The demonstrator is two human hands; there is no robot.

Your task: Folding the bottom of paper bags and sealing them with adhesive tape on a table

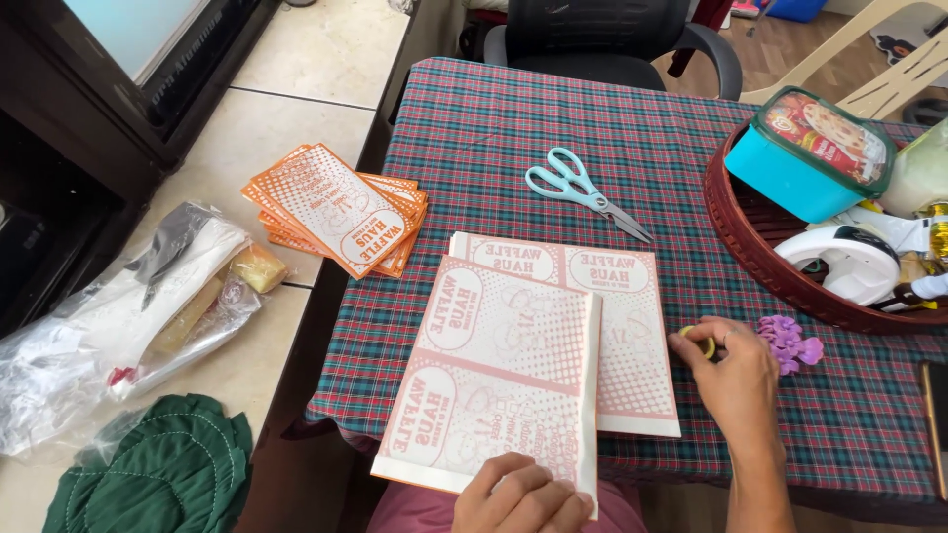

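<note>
A stack of pale printed paper sheets (553,326) lies on the plaid tablecloth (513,128) in front of me. The top sheet (494,385) is turned at an angle, with its right edge folded over. My left hand (521,498) presses on that sheet's near corner. To the right of the stack, my right hand (736,380) rests on the cloth and pinches a small yellow ring-shaped thing (697,342). A small purple flower-shaped object (790,343) lies just beyond that hand.
Light blue scissors (583,190) lie past the stack. A pile of orange printed sheets (341,209) overhangs the table's left edge. A dark round basket (760,252) at right holds a teal box (805,148) and a white tape dispenser (849,262). Plastic bags (118,316) and green cloth (163,474) lie on the floor.
</note>
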